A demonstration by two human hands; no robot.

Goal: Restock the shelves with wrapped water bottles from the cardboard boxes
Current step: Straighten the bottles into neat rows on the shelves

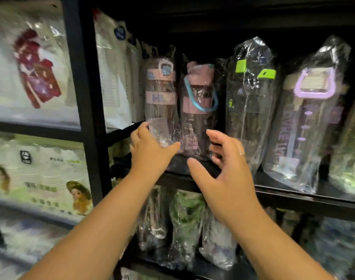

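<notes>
Black shop shelving fills the view, with white printed bags [116, 77] packed in at nine to ten o'clock. On the middle shelf [293, 196] four wrapped bottles stand upright in a row. A pink bottle [160, 93] is at eleven o'clock and a strap bottle [199, 110], pink with a blue loop, is at twelve and touching it. A green-cap bottle [247, 110] is at one o'clock and a purple-handle bottle [306, 126] at three. Their lids face out, probably so shoppers can read the colours. More wrapped bottles [184, 225] stand on the shelf below, at six o'clock. No cardboard box is in view.

The left hand [150, 152] lies against the foot of the pink bottle, fingers laid on the wrap and thumb stretched toward the strap bottle. It looks like a steadying press, not a grasp. The right hand [223, 170] is released, fingers spread and curved, just at four o'clock of the strap bottle's base and holding nothing. Whether it touches the wrap I cannot tell.

My guess is that the two hands are squaring the pink pair upright and close together. The slack plastic looks slippery, so a nudge could tip a neighbour.
</notes>
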